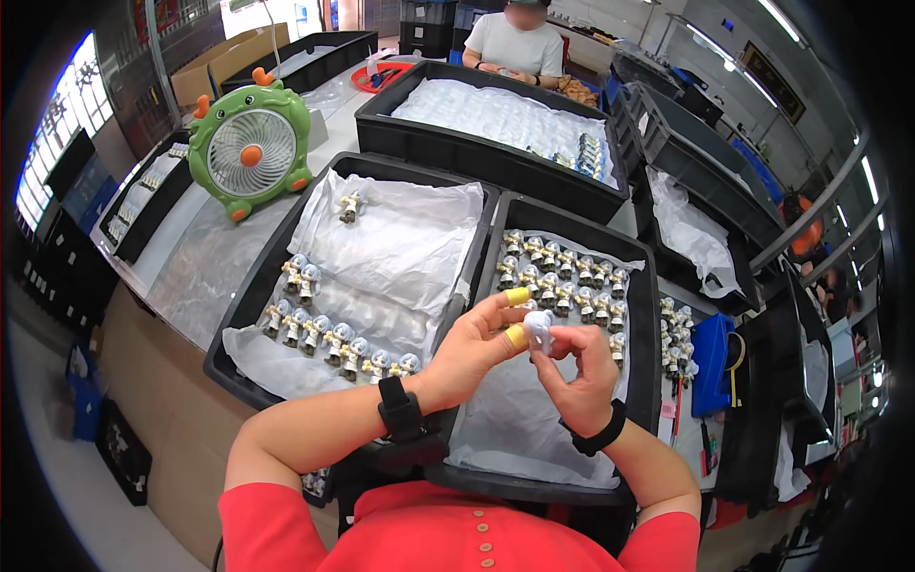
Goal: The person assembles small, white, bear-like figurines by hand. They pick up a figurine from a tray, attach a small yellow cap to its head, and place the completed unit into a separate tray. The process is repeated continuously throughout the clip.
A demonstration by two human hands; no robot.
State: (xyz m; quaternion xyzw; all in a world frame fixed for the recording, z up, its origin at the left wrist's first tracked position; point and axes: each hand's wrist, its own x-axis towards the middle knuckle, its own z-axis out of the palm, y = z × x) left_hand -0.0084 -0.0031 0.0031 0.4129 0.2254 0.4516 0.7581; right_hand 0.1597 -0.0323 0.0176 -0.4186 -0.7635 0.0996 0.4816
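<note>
Between both hands, above the right tray, is a small pale blue-white figurine piece (538,329); the fingers hide part of it. My left hand (465,355) has yellow finger covers on the thumb and a finger, and it pinches the piece from the left. From the right and below, my right hand (583,377) grips it with thumb and fingertips. Behind the hands, rows of small figurines (564,267) with pale hair and white-and-gold clothes lie on white paper in the black right tray (644,367). More such figurines (341,339) lie in the black left tray (238,336).
A green animal-shaped fan (250,153) stands on the table at the left. Beyond the two trays is a larger black tray (457,143) with paper and figurines. A co-worker (516,46) sits behind it. More figurines (675,338) and a blue box (710,366) are at the right.
</note>
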